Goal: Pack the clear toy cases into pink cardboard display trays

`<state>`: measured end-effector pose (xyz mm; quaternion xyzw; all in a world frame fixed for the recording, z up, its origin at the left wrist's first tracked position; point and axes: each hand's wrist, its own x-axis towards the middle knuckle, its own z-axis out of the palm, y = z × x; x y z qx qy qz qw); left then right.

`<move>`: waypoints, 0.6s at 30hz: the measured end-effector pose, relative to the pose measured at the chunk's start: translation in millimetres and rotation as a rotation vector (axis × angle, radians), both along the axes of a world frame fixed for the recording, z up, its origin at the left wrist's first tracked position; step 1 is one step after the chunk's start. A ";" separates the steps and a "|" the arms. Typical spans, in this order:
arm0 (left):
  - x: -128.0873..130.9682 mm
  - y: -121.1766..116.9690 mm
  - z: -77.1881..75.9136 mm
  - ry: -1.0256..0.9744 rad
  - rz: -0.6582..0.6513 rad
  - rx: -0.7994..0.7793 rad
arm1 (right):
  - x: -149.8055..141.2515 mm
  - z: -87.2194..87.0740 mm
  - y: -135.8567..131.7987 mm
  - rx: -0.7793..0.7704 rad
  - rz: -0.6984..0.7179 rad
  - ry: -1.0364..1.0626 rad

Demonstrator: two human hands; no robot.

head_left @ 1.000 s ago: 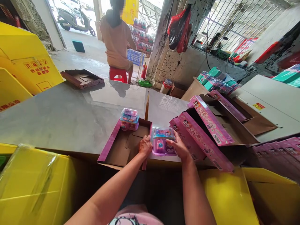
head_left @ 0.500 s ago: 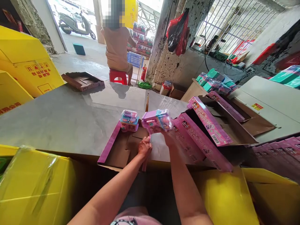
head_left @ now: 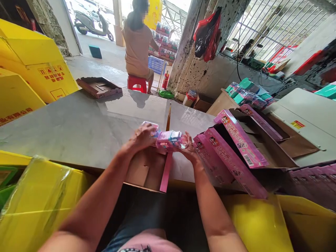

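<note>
A shallow cardboard display tray (head_left: 152, 171) with pink side walls lies at the table's near edge. Over its far end is a pink and purple toy pack (head_left: 168, 139) in clear plastic. My right hand (head_left: 187, 145) grips this pack from its right side. My left hand (head_left: 143, 137) is closed over another clear toy pack (head_left: 151, 125) at the tray's far left corner, and covers most of it. The two packs are side by side, close together; I cannot tell if they touch.
Pink display trays (head_left: 228, 154) lean in a stack to the right. Another tray (head_left: 99, 87) rests on the table's far left. Yellow cartons (head_left: 39, 196) flank the table (head_left: 65, 136). A person (head_left: 138, 49) sits beyond on a red stool (head_left: 137, 83).
My left hand has gone from the tray's right wall to the pack at its far left corner. The pack in my right hand has come left and lower, beside it.
</note>
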<state>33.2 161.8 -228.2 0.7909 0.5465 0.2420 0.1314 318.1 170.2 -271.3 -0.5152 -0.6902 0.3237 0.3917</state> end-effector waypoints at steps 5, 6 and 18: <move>-22.2 60.5 11.8 0.331 -0.150 0.001 | -11.3 25.9 10.0 0.076 0.165 -0.193; -21.1 68.3 9.1 0.373 -0.194 -0.034 | -14.2 28.1 11.6 0.066 0.168 -0.213; -25.6 85.6 0.5 0.406 -0.224 -0.042 | -18.6 62.0 24.3 0.145 0.284 -0.610</move>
